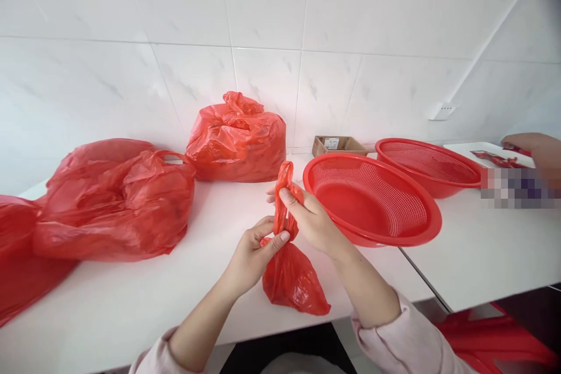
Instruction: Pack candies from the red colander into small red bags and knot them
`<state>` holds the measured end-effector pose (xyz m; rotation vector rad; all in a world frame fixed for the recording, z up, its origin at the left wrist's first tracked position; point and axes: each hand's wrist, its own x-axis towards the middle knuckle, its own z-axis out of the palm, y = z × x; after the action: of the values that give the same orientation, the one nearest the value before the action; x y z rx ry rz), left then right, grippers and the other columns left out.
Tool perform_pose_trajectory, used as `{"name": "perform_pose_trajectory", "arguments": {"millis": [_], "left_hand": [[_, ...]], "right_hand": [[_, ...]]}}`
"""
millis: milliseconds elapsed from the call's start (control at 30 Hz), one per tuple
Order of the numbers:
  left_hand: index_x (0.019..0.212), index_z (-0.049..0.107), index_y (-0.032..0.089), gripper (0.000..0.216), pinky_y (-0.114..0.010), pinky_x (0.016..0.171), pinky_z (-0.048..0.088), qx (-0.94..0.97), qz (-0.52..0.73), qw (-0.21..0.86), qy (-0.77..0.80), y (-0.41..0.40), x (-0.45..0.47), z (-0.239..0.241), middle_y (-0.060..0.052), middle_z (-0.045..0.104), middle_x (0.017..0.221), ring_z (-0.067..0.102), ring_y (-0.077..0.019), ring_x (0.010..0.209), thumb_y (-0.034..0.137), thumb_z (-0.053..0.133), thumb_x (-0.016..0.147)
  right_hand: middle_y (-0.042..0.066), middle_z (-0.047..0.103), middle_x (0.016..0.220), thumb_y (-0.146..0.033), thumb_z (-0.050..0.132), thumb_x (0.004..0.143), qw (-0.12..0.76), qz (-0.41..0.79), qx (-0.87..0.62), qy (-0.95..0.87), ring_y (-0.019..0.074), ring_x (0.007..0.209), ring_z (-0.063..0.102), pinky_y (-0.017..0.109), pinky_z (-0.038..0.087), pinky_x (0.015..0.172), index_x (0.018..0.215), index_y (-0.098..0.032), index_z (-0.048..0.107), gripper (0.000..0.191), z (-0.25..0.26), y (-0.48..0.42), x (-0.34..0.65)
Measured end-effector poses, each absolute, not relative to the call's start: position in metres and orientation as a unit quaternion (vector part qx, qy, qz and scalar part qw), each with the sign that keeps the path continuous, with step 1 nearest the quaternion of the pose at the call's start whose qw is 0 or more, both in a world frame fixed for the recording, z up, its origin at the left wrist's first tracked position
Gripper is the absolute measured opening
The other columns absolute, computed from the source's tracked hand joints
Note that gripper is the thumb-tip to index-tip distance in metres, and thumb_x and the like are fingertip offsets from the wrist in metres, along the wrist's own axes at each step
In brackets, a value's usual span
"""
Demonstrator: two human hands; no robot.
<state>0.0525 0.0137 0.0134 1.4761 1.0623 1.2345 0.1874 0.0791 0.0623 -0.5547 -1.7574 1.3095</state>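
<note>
We pinch the small red bag's (291, 277) gathered neck with both hands, left hand (252, 257) below right hand (307, 219), so its bulk hangs over the desk (131, 298) edge.

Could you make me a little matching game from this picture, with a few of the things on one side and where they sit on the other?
Things:
1. small red bag
2. cardboard box
3. nearer red colander
4. knotted full red bag

Places:
A. against the wall tiles, left of the box
B. gripped by left hand and right hand
C. by the wall, behind the colanders
D. on the white table, just right of the hands

Pairs: 1-B, 2-C, 3-D, 4-A
</note>
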Motion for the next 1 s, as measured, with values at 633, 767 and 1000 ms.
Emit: {"name": "perform_pose_trajectory", "arguments": {"millis": [633, 767, 1000], "left_hand": [[0.057, 0.039, 0.021, 0.022, -0.028, 0.055, 0.028, 0.691, 0.338, 0.327, 0.549, 0.022, 0.049, 0.061, 0.003, 0.042, 0.060, 0.032, -0.0143, 0.058, 0.015, 0.046, 0.077], [0.062, 0.045, 0.021, 0.017, -0.026, 0.051, 0.029, 0.691, 0.235, 0.415, 0.542, 0.019, 0.046, 0.062, 0.004, 0.041, 0.060, 0.034, -0.0130, 0.055, 0.020, 0.047, 0.079], [0.059, 0.049, 0.020, 0.043, -0.026, 0.051, 0.029, 0.647, 0.344, 0.441, 0.519, 0.027, 0.040, 0.049, 0.005, 0.029, 0.055, 0.028, -0.0113, 0.051, 0.047, 0.047, 0.092]], "right_hand": [[0.006, 0.051, 0.144, -0.021, 0.045, 0.093, 0.449, 0.010, -0.166, -0.878, 0.0281, 0.139, 0.036, 0.055, 0.020, 0.115, 0.120, -0.027, 0.063, 0.033, 0.067, 0.088, 0.189], [0.004, 0.069, 0.112, -0.023, 0.037, 0.098, 0.364, 0.220, -0.169, -0.889, 0.0199, 0.103, 0.062, 0.041, 0.042, 0.097, 0.124, -0.026, 0.061, 0.035, 0.070, 0.090, 0.184], [-0.003, 0.059, 0.068, -0.050, 0.058, 0.090, 0.464, 0.406, -0.270, -0.740, 0.0120, 0.061, 0.051, 0.024, 0.041, 0.060, 0.099, -0.023, 0.068, 0.031, 0.062, 0.095, 0.180]]}}
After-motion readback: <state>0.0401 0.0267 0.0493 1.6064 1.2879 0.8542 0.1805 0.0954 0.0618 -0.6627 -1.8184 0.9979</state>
